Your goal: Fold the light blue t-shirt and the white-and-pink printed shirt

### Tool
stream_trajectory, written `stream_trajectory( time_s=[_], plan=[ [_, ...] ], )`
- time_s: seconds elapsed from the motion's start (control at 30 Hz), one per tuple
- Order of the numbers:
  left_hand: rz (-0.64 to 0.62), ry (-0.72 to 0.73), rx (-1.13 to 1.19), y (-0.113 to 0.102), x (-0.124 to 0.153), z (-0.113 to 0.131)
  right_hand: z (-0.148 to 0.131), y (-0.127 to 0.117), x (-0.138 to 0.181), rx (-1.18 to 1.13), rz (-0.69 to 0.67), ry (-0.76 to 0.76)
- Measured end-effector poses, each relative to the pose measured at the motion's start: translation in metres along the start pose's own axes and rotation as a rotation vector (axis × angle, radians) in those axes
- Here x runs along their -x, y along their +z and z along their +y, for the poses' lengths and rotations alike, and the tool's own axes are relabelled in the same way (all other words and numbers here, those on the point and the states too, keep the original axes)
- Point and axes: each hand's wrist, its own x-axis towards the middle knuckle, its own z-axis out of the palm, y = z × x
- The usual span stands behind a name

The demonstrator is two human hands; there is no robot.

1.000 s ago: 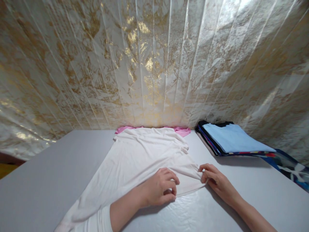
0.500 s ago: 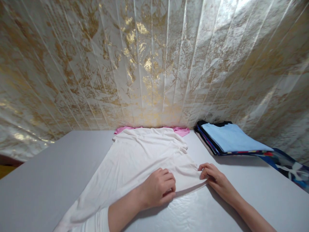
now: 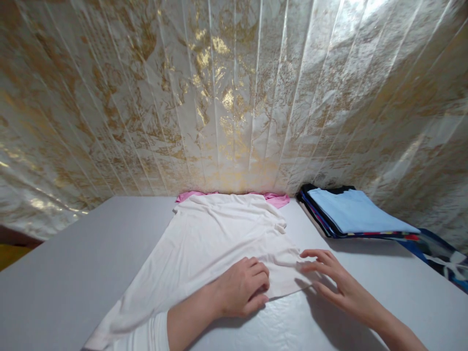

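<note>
A white shirt (image 3: 212, 239) lies spread on the grey table (image 3: 73, 263), its far end over a pink garment (image 3: 278, 198) by the wall. My left hand (image 3: 241, 287) rests on the shirt's near edge with the fingers curled down onto the cloth. My right hand (image 3: 329, 278) hovers at the shirt's right corner, fingers stretched out and apart, holding nothing.
A stack of folded clothes with a light blue one on top (image 3: 354, 212) sits at the back right. A dark patterned cloth (image 3: 442, 258) lies beyond it at the right edge. A shiny gold-and-white sheet (image 3: 234, 97) hangs behind the table.
My right hand has let go of the shirt's right corner and opened, lifting slightly. The corner now lies flat. My left hand has stayed in place.
</note>
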Motion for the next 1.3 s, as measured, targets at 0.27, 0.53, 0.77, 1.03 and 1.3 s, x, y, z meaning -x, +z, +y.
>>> stream_trajectory(
  time_s=[0.27,0.53,0.77,1.03,1.3],
  plan=[
    [0.14,-0.137,0.035,0.01,0.002,-0.007,-0.004,0.027,-0.023,0.07,0.011,-0.053],
    [0.176,-0.153,0.076,0.012,0.0,-0.009,-0.02,0.048,-0.046,0.136,0.04,-0.141],
    [0.16,-0.102,0.103,0.006,0.0,-0.005,0.011,0.048,-0.068,0.169,0.168,-0.067],
    [0.108,-0.196,0.07,0.01,0.001,-0.006,-0.008,0.052,-0.062,0.117,0.137,-0.125],
    [0.137,-0.256,0.052,0.011,-0.002,-0.012,0.018,0.054,-0.076,0.158,0.184,-0.094]
  ],
)
